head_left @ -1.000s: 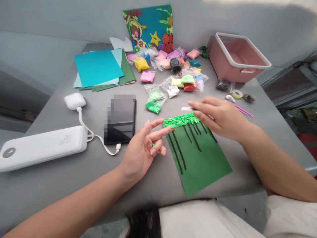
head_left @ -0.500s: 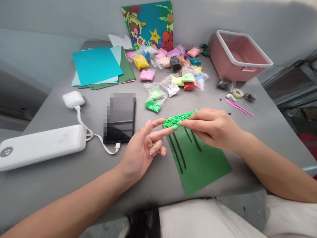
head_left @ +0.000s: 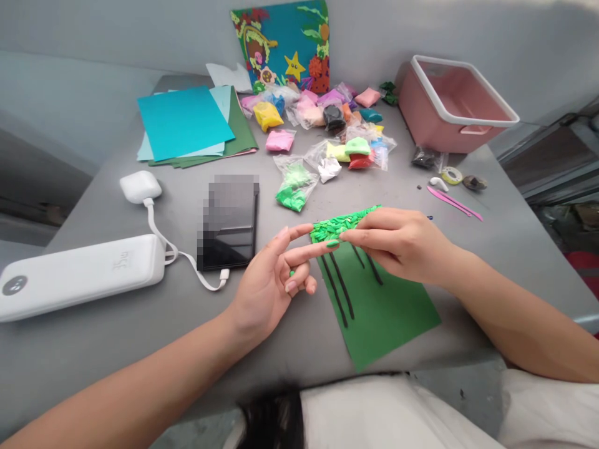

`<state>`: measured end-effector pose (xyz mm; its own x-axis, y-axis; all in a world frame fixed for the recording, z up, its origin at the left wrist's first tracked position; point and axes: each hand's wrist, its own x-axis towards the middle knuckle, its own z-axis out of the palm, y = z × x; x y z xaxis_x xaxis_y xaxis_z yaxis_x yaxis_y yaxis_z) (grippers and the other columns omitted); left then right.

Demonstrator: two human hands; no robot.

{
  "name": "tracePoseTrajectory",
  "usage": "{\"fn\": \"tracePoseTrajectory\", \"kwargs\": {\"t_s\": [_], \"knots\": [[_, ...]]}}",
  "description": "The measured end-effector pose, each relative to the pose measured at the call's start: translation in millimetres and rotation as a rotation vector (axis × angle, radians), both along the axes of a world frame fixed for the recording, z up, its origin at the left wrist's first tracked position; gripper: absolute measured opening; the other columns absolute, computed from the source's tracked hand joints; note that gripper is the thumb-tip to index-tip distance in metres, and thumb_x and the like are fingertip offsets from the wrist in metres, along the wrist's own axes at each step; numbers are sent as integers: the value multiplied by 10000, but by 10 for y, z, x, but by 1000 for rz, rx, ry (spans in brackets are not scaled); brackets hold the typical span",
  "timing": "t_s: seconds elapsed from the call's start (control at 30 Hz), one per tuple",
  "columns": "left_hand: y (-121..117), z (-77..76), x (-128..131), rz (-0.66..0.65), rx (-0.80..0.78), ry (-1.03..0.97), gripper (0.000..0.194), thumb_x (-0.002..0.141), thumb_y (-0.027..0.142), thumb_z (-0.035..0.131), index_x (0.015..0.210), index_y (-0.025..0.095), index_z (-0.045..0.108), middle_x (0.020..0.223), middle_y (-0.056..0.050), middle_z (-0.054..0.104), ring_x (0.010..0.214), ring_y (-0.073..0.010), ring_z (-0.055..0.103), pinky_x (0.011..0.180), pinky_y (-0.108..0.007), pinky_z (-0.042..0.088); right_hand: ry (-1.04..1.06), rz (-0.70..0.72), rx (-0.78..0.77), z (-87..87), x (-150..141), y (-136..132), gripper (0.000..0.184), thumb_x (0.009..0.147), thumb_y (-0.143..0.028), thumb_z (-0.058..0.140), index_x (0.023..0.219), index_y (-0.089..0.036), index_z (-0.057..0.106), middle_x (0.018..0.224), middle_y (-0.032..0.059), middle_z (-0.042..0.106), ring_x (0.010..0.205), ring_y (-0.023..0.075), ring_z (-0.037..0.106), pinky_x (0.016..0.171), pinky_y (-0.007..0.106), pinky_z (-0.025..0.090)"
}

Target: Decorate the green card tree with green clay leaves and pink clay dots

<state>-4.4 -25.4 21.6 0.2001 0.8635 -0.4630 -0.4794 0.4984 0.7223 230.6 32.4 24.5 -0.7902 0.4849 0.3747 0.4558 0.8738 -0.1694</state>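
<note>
Palm up, my left hand (head_left: 269, 290) has its index and middle fingers stretched out and its other fingers curled around a small lump of green clay (head_left: 292, 273). A leaf-shaped green clay piece (head_left: 332, 244) rests at the tip of the middle finger. My right hand (head_left: 405, 243) pinches at the right end of this piece, thumb and finger pressed together. Beneath both hands lies a dark green sheet (head_left: 388, 324). Many light green clay leaves (head_left: 334, 227) cover its far edge, and thin dark strips (head_left: 344, 288) run down from them; my right hand hides part of this.
Bagged coloured clay (head_left: 294, 187) lies beyond the sheet, near a pink bin (head_left: 430, 115). Pink tools (head_left: 453, 202) are at right. A phone (head_left: 229, 227), a white power bank (head_left: 84, 274) with cable, and coloured sheets (head_left: 185, 125) are at left. A clay picture (head_left: 285, 47) leans at the back.
The whole view has shifted very slightly. Both hands keep nearly the same pose, with the right fingertips still at the green clay piece on the left fingertip.
</note>
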Motion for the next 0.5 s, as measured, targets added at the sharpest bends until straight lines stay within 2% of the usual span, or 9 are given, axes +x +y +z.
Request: {"fn": "tracePoseTrajectory", "kwargs": {"t_s": [0.1, 0.23, 0.27, 0.4, 0.5], "knots": [[0, 15, -10, 2, -13, -11, 379, 987, 444, 516, 1193, 135, 592, 1015, -178, 786, 419, -50, 283, 500, -254, 469, 46, 21, -98, 13, -12, 8, 280, 1012, -142, 506, 1190, -214, 709, 935, 62, 756, 803, 145, 683, 698, 255, 501], [-18, 22, -18, 1, 3, -9, 384, 953, 442, 567, 1191, 143, 612, 1016, -171, 794, 420, -52, 283, 484, -253, 461, 211, 18, -223, 39, -36, -9, 365, 977, -291, 656, 1332, -216, 618, 764, -23, 703, 596, 88, 580, 589, 209, 458], [-26, 18, -17, -5, 13, -7, 391, 941, 438, 586, 1194, 141, 616, 1029, -175, 795, 423, -52, 288, 485, -255, 464, 248, 18, -217, 42, -43, -19, 358, 957, -306, 692, 1299, -220, 629, 748, -35, 700, 561, 77, 557, 574, 202, 452], [-58, -5, -10, -58, 42, -18, 466, 886, 451, 659, 1210, 119, 623, 1051, -189, 799, 431, -52, 306, 489, -269, 478, 266, 73, -162, 36, -84, -63, 124, 963, -263, 687, 1082, -229, 681, 723, -35, 691, 542, 74, 538, 584, 203, 455], [-67, -14, -5, -100, 51, -7, 498, 857, 463, 699, 1198, 106, 633, 1032, -187, 804, 436, -51, 308, 492, -272, 479, 234, 100, -147, 33, -117, -85, 80, 975, -258, 666, 1032, -205, 684, 642, -47, 622, 542, 75, 536, 592, 198, 450]]}}
